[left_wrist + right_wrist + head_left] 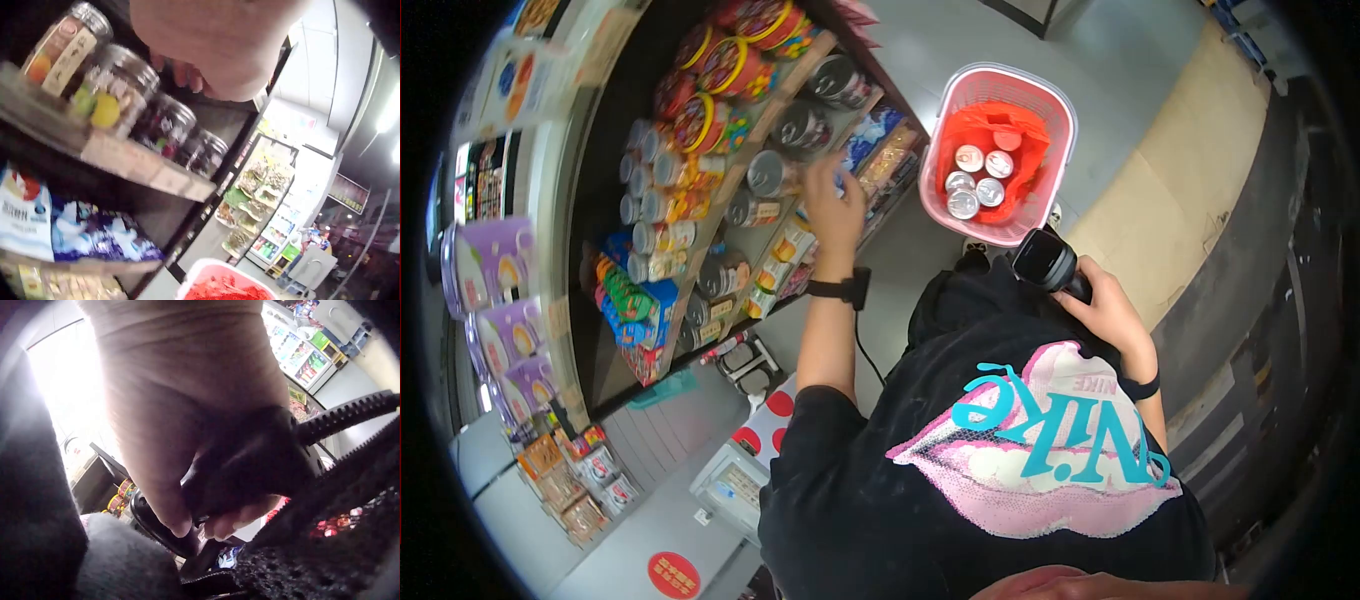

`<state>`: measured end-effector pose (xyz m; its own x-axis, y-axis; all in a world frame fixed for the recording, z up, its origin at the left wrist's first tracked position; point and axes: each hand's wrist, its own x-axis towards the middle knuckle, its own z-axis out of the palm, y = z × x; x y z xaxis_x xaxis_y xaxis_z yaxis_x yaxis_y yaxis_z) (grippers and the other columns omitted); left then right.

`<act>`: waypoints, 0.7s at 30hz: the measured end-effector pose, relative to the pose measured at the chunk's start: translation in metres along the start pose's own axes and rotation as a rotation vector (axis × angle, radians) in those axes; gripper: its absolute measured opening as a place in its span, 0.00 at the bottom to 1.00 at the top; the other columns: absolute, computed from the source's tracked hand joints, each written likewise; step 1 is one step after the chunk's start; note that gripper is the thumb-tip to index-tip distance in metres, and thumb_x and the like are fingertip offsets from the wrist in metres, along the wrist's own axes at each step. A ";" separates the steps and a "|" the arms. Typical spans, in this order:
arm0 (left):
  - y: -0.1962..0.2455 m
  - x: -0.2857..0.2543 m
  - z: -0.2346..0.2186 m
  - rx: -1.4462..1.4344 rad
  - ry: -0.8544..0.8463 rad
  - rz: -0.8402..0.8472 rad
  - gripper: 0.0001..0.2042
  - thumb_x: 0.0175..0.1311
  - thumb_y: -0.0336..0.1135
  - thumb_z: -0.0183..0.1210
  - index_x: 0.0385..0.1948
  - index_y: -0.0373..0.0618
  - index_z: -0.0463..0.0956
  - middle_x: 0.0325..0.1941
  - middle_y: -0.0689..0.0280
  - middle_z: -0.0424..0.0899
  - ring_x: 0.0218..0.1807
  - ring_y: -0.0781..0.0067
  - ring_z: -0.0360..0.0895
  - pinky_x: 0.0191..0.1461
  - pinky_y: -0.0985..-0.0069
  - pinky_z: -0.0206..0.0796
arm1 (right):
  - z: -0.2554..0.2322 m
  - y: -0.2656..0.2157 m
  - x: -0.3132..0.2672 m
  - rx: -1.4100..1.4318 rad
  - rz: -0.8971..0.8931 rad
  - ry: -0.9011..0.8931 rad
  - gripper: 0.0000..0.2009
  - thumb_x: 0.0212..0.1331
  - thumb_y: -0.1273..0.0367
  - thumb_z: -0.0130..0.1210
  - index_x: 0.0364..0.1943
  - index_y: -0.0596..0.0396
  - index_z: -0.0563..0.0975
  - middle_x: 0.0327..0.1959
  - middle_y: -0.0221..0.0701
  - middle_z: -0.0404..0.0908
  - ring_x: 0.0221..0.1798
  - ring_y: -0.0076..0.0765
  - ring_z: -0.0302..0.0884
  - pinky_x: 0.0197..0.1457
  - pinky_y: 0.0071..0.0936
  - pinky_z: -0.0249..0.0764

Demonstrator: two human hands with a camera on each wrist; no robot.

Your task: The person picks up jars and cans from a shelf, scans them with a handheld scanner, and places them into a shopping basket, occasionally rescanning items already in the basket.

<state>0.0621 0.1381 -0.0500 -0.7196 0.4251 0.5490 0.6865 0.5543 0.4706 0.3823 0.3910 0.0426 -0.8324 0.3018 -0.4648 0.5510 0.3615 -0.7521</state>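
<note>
Hand: I see my left hand [215, 37] big and close at the top, fingers reaching toward the jars.
Jars: a row of clear round jars with black lids [128, 84] stands on the top wooden shelf [140, 165]. The nearest jar with a tan label [62, 47] leans a little.
Under the shelf: blue and white snack bags [69, 228] lie side by side.
Bottom edge: I see the rim of a pink plastic basket [209, 272] with red inside.
Far away: a bright store fridge with drinks [275, 234].
</note>
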 end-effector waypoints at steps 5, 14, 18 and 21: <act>0.030 -0.044 0.091 -0.402 -0.710 -0.128 0.09 0.64 0.28 0.59 0.45 0.43 0.82 0.48 0.56 0.83 0.53 0.50 0.80 0.56 0.62 0.72 | -0.011 0.018 -0.004 0.011 0.077 0.027 0.18 0.56 0.68 0.67 0.46 0.62 0.76 0.40 0.48 0.83 0.44 0.52 0.83 0.50 0.38 0.76; 0.024 -0.086 0.260 -0.107 -1.244 -0.148 0.17 0.64 0.36 0.57 0.55 0.45 0.79 0.63 0.51 0.78 0.62 0.47 0.78 0.63 0.58 0.72 | -0.010 0.039 -0.007 0.094 0.216 0.122 0.18 0.56 0.70 0.67 0.45 0.63 0.73 0.33 0.49 0.77 0.37 0.50 0.78 0.44 0.37 0.74; -0.010 -0.129 0.317 0.253 -1.381 -0.012 0.20 0.70 0.35 0.47 0.59 0.40 0.76 0.59 0.54 0.83 0.60 0.53 0.81 0.63 0.55 0.72 | 0.009 0.044 -0.019 0.089 0.300 0.133 0.19 0.56 0.69 0.67 0.46 0.63 0.72 0.32 0.52 0.78 0.37 0.60 0.78 0.42 0.39 0.74; -0.042 -0.189 0.360 0.190 -1.077 -0.373 0.23 0.75 0.45 0.39 0.65 0.50 0.72 0.74 0.53 0.69 0.74 0.57 0.68 0.72 0.59 0.64 | 0.017 0.045 -0.029 0.096 0.372 0.139 0.19 0.57 0.69 0.66 0.47 0.64 0.72 0.34 0.54 0.80 0.38 0.58 0.81 0.44 0.39 0.75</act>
<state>0.1316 0.2920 -0.4216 -0.6528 0.5514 -0.5193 0.4512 0.8338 0.3182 0.4298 0.3830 0.0143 -0.5581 0.5149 -0.6507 0.7994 0.1235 -0.5879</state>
